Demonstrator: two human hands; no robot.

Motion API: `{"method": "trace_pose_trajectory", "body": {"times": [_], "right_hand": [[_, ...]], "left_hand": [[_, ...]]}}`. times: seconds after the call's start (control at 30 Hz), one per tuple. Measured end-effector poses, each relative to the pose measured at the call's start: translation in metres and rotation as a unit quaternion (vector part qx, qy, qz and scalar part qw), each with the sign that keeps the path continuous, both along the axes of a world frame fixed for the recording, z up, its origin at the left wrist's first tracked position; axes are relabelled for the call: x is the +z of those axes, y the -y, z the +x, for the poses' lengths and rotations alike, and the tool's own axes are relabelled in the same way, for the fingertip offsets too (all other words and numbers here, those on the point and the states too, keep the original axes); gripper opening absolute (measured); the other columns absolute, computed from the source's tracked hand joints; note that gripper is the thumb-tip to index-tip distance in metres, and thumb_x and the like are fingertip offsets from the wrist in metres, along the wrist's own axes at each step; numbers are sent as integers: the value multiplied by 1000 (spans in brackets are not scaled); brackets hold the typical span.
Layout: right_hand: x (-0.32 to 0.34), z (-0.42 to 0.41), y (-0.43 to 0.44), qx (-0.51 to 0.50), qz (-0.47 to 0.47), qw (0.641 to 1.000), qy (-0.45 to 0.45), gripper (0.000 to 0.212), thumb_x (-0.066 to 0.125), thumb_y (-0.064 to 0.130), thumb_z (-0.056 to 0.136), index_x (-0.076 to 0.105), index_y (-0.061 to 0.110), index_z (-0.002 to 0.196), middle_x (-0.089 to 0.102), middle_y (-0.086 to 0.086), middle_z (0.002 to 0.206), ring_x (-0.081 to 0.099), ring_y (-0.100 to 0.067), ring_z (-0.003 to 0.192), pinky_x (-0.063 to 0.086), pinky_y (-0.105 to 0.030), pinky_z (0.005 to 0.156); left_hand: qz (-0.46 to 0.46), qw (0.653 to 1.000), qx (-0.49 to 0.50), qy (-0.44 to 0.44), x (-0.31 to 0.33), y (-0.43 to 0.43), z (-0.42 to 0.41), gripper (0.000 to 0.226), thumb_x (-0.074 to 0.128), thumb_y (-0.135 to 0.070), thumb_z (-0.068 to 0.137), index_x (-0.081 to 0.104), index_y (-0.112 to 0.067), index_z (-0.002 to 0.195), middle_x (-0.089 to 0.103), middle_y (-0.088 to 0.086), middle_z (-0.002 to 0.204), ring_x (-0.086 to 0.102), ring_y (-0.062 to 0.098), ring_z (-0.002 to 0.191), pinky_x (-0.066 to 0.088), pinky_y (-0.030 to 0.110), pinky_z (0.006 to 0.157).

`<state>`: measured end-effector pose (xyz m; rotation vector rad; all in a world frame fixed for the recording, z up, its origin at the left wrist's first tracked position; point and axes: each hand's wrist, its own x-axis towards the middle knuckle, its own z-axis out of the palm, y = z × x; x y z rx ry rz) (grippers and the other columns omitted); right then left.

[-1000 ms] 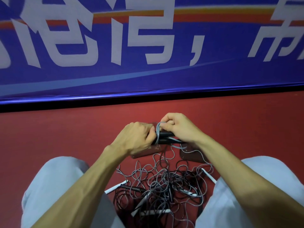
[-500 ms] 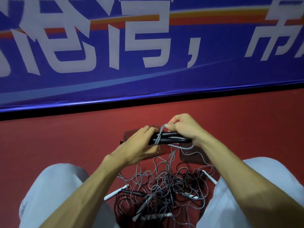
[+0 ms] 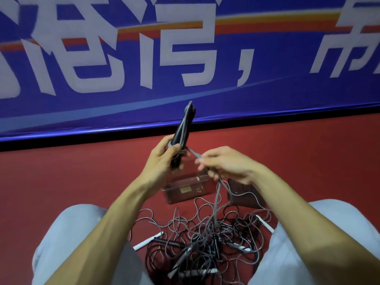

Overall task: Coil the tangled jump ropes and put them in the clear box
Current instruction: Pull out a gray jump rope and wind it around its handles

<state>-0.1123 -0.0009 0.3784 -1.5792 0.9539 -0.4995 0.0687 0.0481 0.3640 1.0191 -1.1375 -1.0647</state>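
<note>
My left hand (image 3: 162,159) grips a pair of black jump-rope handles (image 3: 184,130) with grey cord wound along them; they stand nearly upright, tips toward the banner. My right hand (image 3: 228,165) holds the grey cord (image 3: 218,194) that runs from the handles down into the tangle. A heap of tangled grey and black ropes (image 3: 203,239) with black and white handles lies on the red floor between my knees. The clear box (image 3: 186,189) sits on the floor just below my hands, partly hidden by them.
A dark flat piece, perhaps the box lid (image 3: 244,196), lies right of the box under my right wrist. A blue banner (image 3: 185,68) with white characters stands along the floor's far edge. My knees (image 3: 67,233) flank the rope heap.
The handle bundle swung from lying level between both hands to nearly upright in my left hand. My right hand came off the handles and moved down and right along the cord.
</note>
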Motion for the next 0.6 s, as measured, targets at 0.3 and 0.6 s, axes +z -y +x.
{"method": "trace_pose_trajectory", "body": {"times": [0.3,0.6], "right_hand": [[-6,-5,-6,99,-270,925,-249,7,51,14,97,55,18,102,66,-8,69,67,-14,56,56,-35,64],[-4,-10,-15,121,-610,735,-272,39,56,0,86,65,25,115,54,1,95,52,-19,83,37,-33,56]], "left_hand": [[43,989,47,136,-18,16,24,17,49,-14,101,63,-9,93,68,14,88,52,18,63,47,30,59],[45,849,-86,519,-35,16,19,30,74,-28,85,57,-14,105,61,-5,81,56,10,66,53,33,70]]}}
